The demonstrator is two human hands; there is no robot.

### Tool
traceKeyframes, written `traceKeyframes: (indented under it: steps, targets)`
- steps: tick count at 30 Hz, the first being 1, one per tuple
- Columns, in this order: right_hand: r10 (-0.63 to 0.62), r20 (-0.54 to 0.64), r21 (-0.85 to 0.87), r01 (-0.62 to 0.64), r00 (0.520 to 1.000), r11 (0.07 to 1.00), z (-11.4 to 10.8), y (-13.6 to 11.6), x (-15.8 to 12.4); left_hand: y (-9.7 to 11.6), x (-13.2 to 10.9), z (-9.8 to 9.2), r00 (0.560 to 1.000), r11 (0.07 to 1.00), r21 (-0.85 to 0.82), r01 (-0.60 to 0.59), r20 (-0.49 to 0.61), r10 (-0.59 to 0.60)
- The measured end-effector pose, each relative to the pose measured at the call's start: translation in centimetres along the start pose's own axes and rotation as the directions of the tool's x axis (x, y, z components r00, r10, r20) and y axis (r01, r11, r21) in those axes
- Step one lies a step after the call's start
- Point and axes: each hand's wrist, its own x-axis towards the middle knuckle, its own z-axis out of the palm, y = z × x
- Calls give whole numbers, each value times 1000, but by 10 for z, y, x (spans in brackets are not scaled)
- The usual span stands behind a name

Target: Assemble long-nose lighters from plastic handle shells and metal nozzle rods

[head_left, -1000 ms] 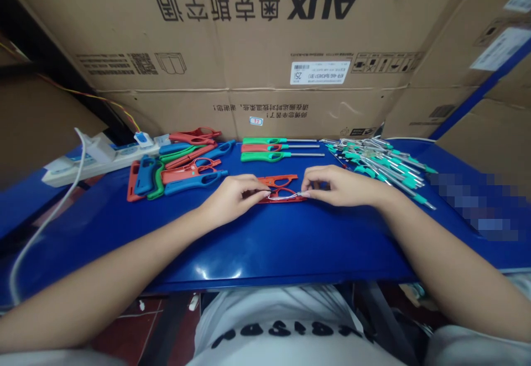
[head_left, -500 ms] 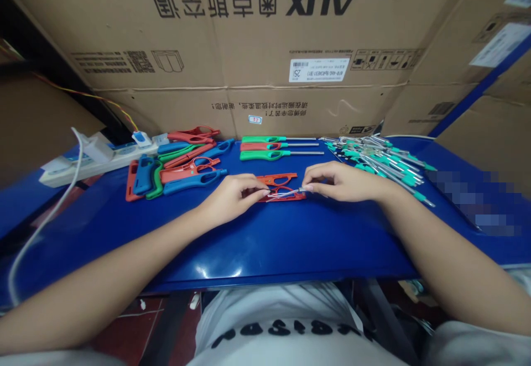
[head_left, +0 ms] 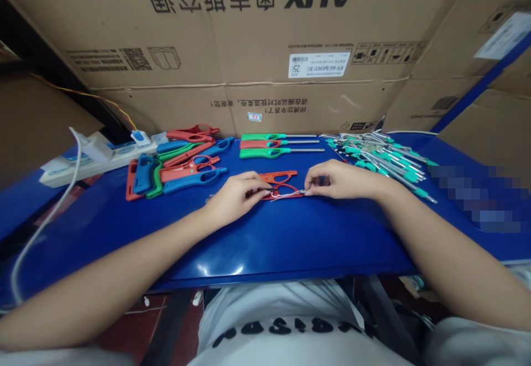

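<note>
Two orange lighter shell halves lie on the blue table in front of me, the upper half [head_left: 284, 174] behind the lower half [head_left: 299, 195]. My left hand [head_left: 237, 199] is closed in a pinch over their left end, on a small dark part at the wires' left end. Thin white wires [head_left: 286, 194] stretch between my hands above the lower half. With thumb and fingertips, my right hand [head_left: 338, 181] pinches a small metal piece [head_left: 302, 191] at the wires' right end. My fingers partly cover both pieces and the shells' ends.
Three long-nosed lighters [head_left: 262, 144] lie in a row behind. At right is a pile of metal nozzle tubes [head_left: 385, 158] with teal ends and wires. Coloured lighter shells [head_left: 186, 181] are heaped at left beside a power strip [head_left: 108, 158]. A cardboard box [head_left: 249, 40] walls the back.
My left hand has shifted slightly right and the wires have settled lower over the shell. My right hand keeps its pinch almost in place. The camera view has tilted slightly.
</note>
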Motion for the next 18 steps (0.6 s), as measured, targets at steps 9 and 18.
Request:
traceKeyframes:
  steps: [9,18]
  targets:
    - [10,1,-28,-10,1000,1000,-1,0,1,0,1,1,1000,1000,-18,-13,-4,13]
    - [35,-25,-118,-38,999,992,2,-5,3,-2,2,2,1000,1000,-12,-22,-5,22]
